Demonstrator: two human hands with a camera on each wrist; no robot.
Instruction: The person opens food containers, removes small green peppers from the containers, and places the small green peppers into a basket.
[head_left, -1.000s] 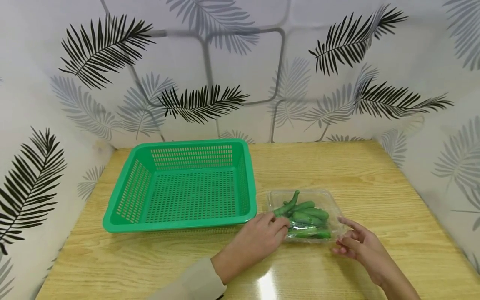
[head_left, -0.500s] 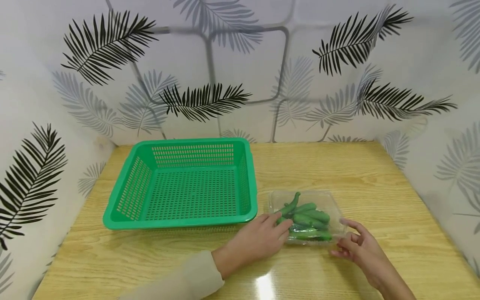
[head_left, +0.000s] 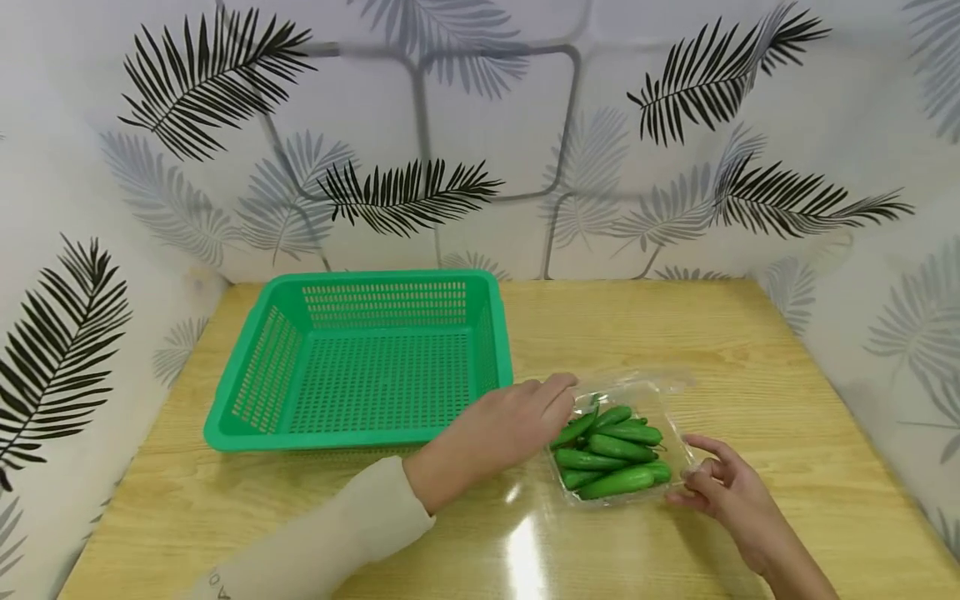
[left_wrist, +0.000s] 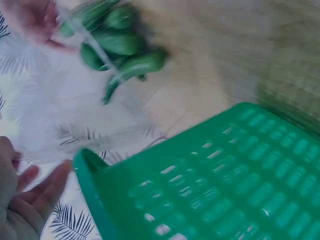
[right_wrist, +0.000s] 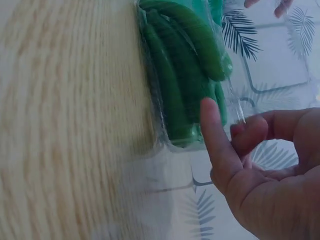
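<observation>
Left hand (head_left: 498,429) pinches the raised clear lid (left_wrist: 75,147); right hand (head_left: 733,504) grips the tray (head_left: 678,467) at its right edge.
The green vegetables (head_left: 619,448) lie in the tray, right of the green basket (head_left: 360,440), whose near right corner sits close by the left hand (touching or not, I cannot tell). Wooden tabletop (head_left: 750,358) stretches behind and right of the tray. Half a second ago the lid lay down over the vegetables.
</observation>
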